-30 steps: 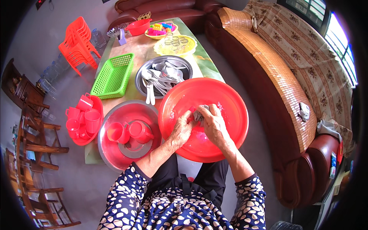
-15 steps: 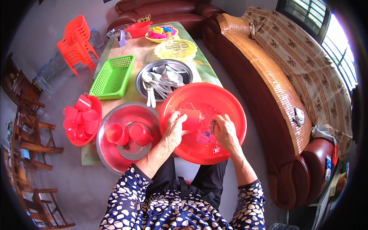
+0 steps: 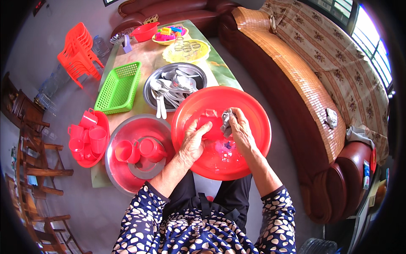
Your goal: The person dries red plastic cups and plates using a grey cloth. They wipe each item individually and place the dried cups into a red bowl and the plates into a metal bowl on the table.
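Over a large red basin (image 3: 259,144) with water in it, my left hand (image 3: 193,144) grips a red mug (image 3: 213,122), its thumb raised along the side. My right hand (image 3: 242,130) pinches a wet grey cloth (image 3: 227,122) just right of the mug. To the left stands a steel basin (image 3: 119,174), where two red mugs (image 3: 151,148) sit. Farther left, a red bowl (image 3: 101,153) is heaped with several more red mugs (image 3: 97,139). Behind the red basin, a steel bowl (image 3: 149,98) holds several white and metal spoons (image 3: 175,86).
On the long table (image 3: 146,59) are a green slotted basket (image 3: 119,91), a yellow basket (image 3: 198,56) of glass mugs, coloured toy bricks (image 3: 169,33) and a red tub (image 3: 145,32). Stacked red chairs (image 3: 78,55) stand left; a mat-covered sofa (image 3: 292,80) runs along the right.
My right hand has risen and moved slightly left, bringing the cloth into clear view. The mug in my left hand has turned. The whole view has shifted a little.
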Demonstrator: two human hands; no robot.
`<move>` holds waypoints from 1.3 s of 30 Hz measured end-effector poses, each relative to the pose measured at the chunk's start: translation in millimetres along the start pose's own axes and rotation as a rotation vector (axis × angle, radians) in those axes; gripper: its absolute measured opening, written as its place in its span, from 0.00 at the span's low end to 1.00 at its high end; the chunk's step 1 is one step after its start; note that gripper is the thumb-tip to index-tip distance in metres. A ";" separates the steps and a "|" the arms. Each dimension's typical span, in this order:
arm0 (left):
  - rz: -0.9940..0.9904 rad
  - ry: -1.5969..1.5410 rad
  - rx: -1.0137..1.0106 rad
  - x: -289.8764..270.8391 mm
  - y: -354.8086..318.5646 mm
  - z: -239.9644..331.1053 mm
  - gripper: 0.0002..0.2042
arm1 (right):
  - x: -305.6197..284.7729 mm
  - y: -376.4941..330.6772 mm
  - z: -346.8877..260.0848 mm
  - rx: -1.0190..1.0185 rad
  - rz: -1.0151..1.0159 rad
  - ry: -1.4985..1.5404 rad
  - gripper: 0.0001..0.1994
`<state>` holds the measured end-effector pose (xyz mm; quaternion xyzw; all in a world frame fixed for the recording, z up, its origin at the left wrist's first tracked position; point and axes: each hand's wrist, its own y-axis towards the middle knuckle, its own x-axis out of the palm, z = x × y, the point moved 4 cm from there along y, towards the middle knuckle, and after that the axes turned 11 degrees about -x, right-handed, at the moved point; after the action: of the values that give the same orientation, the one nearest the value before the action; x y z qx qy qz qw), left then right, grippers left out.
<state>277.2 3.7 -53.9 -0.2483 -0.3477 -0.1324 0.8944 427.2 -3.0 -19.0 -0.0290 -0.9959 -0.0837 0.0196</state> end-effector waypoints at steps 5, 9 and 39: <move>0.067 -0.048 -0.045 -9.0 8.0 -0.1 0.18 | 17.7 -25.1 -20.3 -0.160 0.065 -0.060 0.12; -0.158 -0.281 -0.359 -11.3 11.9 -7.0 0.21 | 26.5 -35.8 -20.4 -0.864 0.051 -0.758 0.14; 0.167 1.373 0.761 34.7 -23.5 8.1 0.45 | -18.3 -13.1 -45.1 -0.354 -0.538 -0.431 0.12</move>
<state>288.2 -13.9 -16.7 0.1869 0.2807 -0.0604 0.9395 446.2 -24.5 22.4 0.2133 -0.9194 -0.2482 -0.2182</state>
